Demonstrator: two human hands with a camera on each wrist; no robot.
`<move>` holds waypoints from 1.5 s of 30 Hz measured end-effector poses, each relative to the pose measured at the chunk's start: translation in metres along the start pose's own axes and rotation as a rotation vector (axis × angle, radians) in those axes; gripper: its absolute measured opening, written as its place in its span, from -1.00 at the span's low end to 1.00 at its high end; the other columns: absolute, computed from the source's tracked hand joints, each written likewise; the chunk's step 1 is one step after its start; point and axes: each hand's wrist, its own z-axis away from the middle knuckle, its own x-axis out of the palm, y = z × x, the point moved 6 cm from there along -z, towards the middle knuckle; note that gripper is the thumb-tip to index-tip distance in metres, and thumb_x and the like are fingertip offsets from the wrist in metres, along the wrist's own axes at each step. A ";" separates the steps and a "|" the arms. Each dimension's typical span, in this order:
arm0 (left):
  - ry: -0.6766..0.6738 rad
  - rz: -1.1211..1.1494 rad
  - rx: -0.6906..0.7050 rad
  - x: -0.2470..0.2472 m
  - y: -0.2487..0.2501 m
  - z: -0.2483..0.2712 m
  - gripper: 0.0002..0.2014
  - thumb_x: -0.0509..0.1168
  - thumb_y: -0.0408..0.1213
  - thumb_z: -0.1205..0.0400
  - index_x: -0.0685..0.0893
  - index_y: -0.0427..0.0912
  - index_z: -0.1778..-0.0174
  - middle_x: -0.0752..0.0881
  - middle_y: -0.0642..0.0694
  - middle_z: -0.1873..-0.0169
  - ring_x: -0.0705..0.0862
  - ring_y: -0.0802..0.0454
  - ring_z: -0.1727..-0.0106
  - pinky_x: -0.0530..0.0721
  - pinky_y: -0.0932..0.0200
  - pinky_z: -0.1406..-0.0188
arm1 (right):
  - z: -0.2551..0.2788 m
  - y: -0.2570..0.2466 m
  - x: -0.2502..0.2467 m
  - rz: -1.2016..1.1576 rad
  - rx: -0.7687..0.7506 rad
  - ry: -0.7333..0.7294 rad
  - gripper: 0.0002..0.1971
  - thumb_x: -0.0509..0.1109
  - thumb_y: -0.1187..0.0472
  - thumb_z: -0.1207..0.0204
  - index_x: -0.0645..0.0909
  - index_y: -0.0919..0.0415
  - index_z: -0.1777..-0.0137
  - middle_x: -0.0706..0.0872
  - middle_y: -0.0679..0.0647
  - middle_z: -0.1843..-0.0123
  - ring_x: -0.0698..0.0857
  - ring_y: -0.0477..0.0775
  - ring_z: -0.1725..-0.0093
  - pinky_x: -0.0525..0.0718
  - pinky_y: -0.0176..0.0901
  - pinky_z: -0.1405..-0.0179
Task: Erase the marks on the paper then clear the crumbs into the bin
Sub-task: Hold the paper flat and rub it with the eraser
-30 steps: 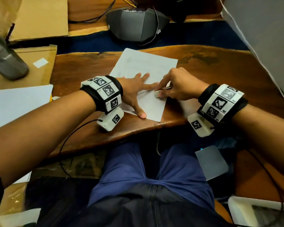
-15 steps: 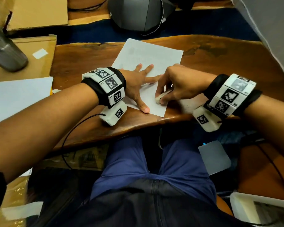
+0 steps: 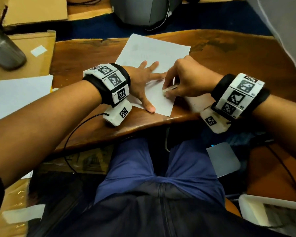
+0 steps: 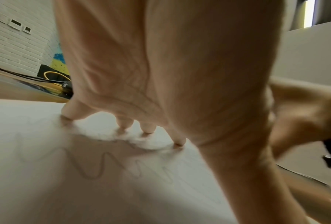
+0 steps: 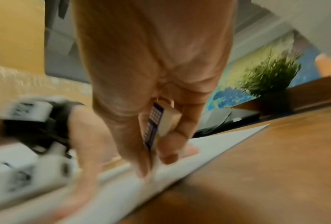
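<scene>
A white sheet of paper (image 3: pixel 154 52) lies on the wooden table (image 3: pixel 85 55). My left hand (image 3: pixel 146 79) presses flat on it with spread, straight fingers. Faint wavy pencil marks (image 4: pixel 95 171) show on the paper (image 4: pixel 45 189) below the left hand (image 4: pixel 151 91). My right hand (image 3: pixel 183 82) pinches a white eraser (image 3: pixel 167 91) and holds its tip on the sheet near the front right corner. In the right wrist view the eraser (image 5: pixel 161 119) has a blue printed sleeve and sits between thumb and fingers of the right hand (image 5: pixel 151 75). No crumbs can be made out.
A grey bin-like object (image 3: pixel 143 11) stands beyond the table on blue carpet. Cardboard sheets (image 3: pixel 24 53) and a metal bottle (image 3: pixel 3 48) lie at the left, more white paper (image 3: pixel 15 96) beside them. A white tray (image 3: pixel 272 212) sits at lower right.
The right hand with the eraser has slid a little back and forth on the sheet near its front right part. The left hand stays pressed on the paper. The head view shifted downward.
</scene>
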 end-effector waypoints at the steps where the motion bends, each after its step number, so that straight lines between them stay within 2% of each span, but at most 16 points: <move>1: 0.001 0.007 -0.001 0.000 -0.001 0.001 0.35 0.51 0.43 -0.09 -0.29 0.42 -0.64 -0.44 0.09 -0.67 -0.39 -0.15 -0.69 -0.04 -0.47 -0.61 | 0.002 -0.007 0.007 0.006 -0.025 -0.053 -0.88 0.64 0.03 -0.41 0.86 -0.01 0.08 0.81 -0.11 0.23 0.61 -0.22 0.19 0.53 -0.32 0.26; 2: 0.004 0.012 0.000 0.000 0.000 0.001 0.35 0.51 0.42 -0.10 -0.29 0.42 -0.64 -0.43 0.08 -0.67 -0.38 -0.15 -0.69 -0.05 -0.46 -0.61 | 0.004 -0.009 0.009 0.010 -0.035 -0.078 -0.88 0.65 0.03 -0.41 0.86 -0.01 0.09 0.81 -0.13 0.24 0.62 -0.23 0.22 0.51 -0.39 0.30; 4: 0.008 0.015 -0.002 0.000 0.001 0.001 0.34 0.52 0.41 -0.12 -0.28 0.42 -0.64 -0.42 0.08 -0.68 -0.36 -0.16 -0.70 -0.03 -0.46 -0.62 | 0.002 0.000 -0.001 -0.002 0.013 -0.009 -0.85 0.65 0.04 -0.42 0.87 0.02 0.05 0.84 -0.08 0.19 0.67 -0.21 0.26 0.49 -0.48 0.35; 6: 0.011 0.028 -0.007 0.001 0.000 0.000 0.35 0.50 0.45 -0.06 -0.27 0.44 -0.63 -0.41 0.10 -0.68 -0.35 -0.16 -0.70 -0.01 -0.48 -0.61 | 0.001 0.009 -0.010 -0.021 0.055 0.067 -0.83 0.64 0.07 -0.43 0.87 0.07 0.01 0.86 0.01 0.11 0.69 -0.17 0.25 0.53 -0.45 0.35; 10: 0.004 0.046 -0.021 0.004 -0.001 0.001 0.39 0.47 0.49 0.01 -0.29 0.45 -0.62 -0.41 0.10 -0.68 -0.35 -0.16 -0.70 -0.02 -0.48 -0.61 | 0.008 -0.008 0.007 -0.030 -0.016 -0.090 -0.86 0.65 0.00 -0.41 0.87 -0.01 0.08 0.84 -0.10 0.23 0.73 -0.15 0.27 0.62 -0.35 0.33; 14: 0.014 0.044 -0.029 0.003 0.001 0.000 0.38 0.46 0.50 -0.01 -0.29 0.45 -0.62 -0.40 0.08 -0.68 -0.33 -0.17 -0.71 -0.02 -0.49 -0.61 | 0.004 0.007 -0.007 -0.023 0.059 0.071 -0.82 0.64 0.04 -0.42 0.87 0.05 0.02 0.86 0.00 0.11 0.70 -0.15 0.23 0.61 -0.36 0.30; 16: 0.011 0.054 -0.036 0.003 0.000 0.002 0.38 0.46 0.50 0.00 -0.29 0.44 -0.62 -0.41 0.08 -0.68 -0.33 -0.18 -0.71 -0.03 -0.49 -0.61 | 0.007 -0.003 0.002 -0.004 0.011 -0.004 -0.85 0.64 0.03 -0.42 0.86 0.03 0.05 0.84 -0.06 0.17 0.69 -0.15 0.21 0.63 -0.28 0.27; 18: 0.007 0.056 -0.037 0.004 0.001 0.003 0.38 0.45 0.50 0.00 -0.31 0.44 -0.62 -0.41 0.07 -0.68 -0.33 -0.19 -0.71 -0.03 -0.49 -0.61 | 0.012 -0.008 0.005 0.003 -0.003 -0.064 -0.88 0.65 0.02 -0.41 0.86 -0.01 0.08 0.82 -0.12 0.21 0.70 -0.17 0.24 0.58 -0.34 0.29; 21: 0.013 0.048 -0.042 0.004 0.002 0.002 0.37 0.46 0.51 -0.03 -0.32 0.44 -0.62 -0.40 0.06 -0.68 -0.33 -0.20 -0.71 -0.02 -0.50 -0.60 | 0.012 0.007 -0.008 -0.013 0.072 0.075 -0.86 0.64 0.05 -0.42 0.87 0.04 0.05 0.85 -0.05 0.15 0.72 -0.10 0.19 0.55 -0.35 0.29; 25: 0.010 0.047 -0.061 0.003 0.003 0.005 0.38 0.45 0.49 -0.03 -0.32 0.42 -0.63 -0.40 0.05 -0.69 -0.33 -0.20 -0.71 -0.03 -0.48 -0.61 | 0.015 -0.008 0.007 0.000 0.002 -0.066 -0.92 0.65 0.06 -0.41 0.85 -0.02 0.12 0.82 -0.18 0.23 0.72 -0.18 0.25 0.52 -0.44 0.33; 29: 0.018 0.038 -0.055 0.002 0.005 0.004 0.37 0.45 0.49 -0.03 -0.32 0.43 -0.62 -0.38 0.04 -0.69 -0.31 -0.21 -0.71 -0.01 -0.51 -0.59 | 0.012 0.010 -0.009 -0.007 0.088 0.071 -0.84 0.64 0.08 -0.43 0.86 0.08 0.03 0.84 -0.06 0.12 0.73 -0.08 0.13 0.55 -0.38 0.28; 33: 0.012 0.043 -0.064 0.003 0.003 0.006 0.38 0.47 0.49 -0.04 -0.33 0.43 -0.62 -0.39 0.04 -0.69 -0.32 -0.22 -0.71 -0.03 -0.48 -0.61 | 0.014 0.000 0.002 0.006 0.030 -0.057 -0.89 0.66 0.04 -0.41 0.85 -0.02 0.10 0.82 -0.15 0.21 0.70 -0.19 0.24 0.52 -0.43 0.33; 37: 0.020 0.036 -0.059 0.003 0.004 0.004 0.37 0.48 0.48 -0.07 -0.33 0.42 -0.63 -0.40 0.04 -0.69 -0.33 -0.22 -0.70 -0.03 -0.50 -0.60 | 0.013 0.009 -0.006 -0.011 0.085 0.059 -0.84 0.65 0.05 -0.41 0.87 0.05 0.05 0.84 -0.05 0.13 0.70 -0.08 0.11 0.63 -0.26 0.22; 40: 0.009 0.053 -0.061 0.003 0.003 0.006 0.39 0.46 0.49 -0.02 -0.32 0.41 -0.63 -0.41 0.04 -0.69 -0.34 -0.22 -0.70 -0.04 -0.50 -0.60 | 0.016 -0.010 0.008 -0.004 -0.002 -0.061 -0.88 0.65 0.07 -0.41 0.86 0.04 0.09 0.84 -0.11 0.20 0.73 -0.14 0.22 0.64 -0.40 0.28; 43: 0.021 0.034 -0.054 0.003 0.005 0.004 0.36 0.49 0.47 -0.08 -0.32 0.42 -0.63 -0.39 0.04 -0.69 -0.33 -0.22 -0.70 -0.02 -0.50 -0.60 | 0.012 0.007 -0.008 -0.028 0.090 0.050 -0.83 0.66 0.04 -0.39 0.87 0.05 0.06 0.85 -0.06 0.14 0.71 -0.11 0.17 0.70 -0.16 0.04; 45: 0.024 0.039 -0.056 0.003 0.004 0.004 0.36 0.50 0.46 -0.09 -0.31 0.42 -0.63 -0.40 0.04 -0.69 -0.34 -0.21 -0.70 -0.02 -0.50 -0.60 | 0.010 0.008 -0.007 -0.029 0.092 0.076 -0.85 0.65 0.08 -0.40 0.86 0.07 0.07 0.85 -0.05 0.13 0.70 -0.11 0.14 0.66 -0.25 0.13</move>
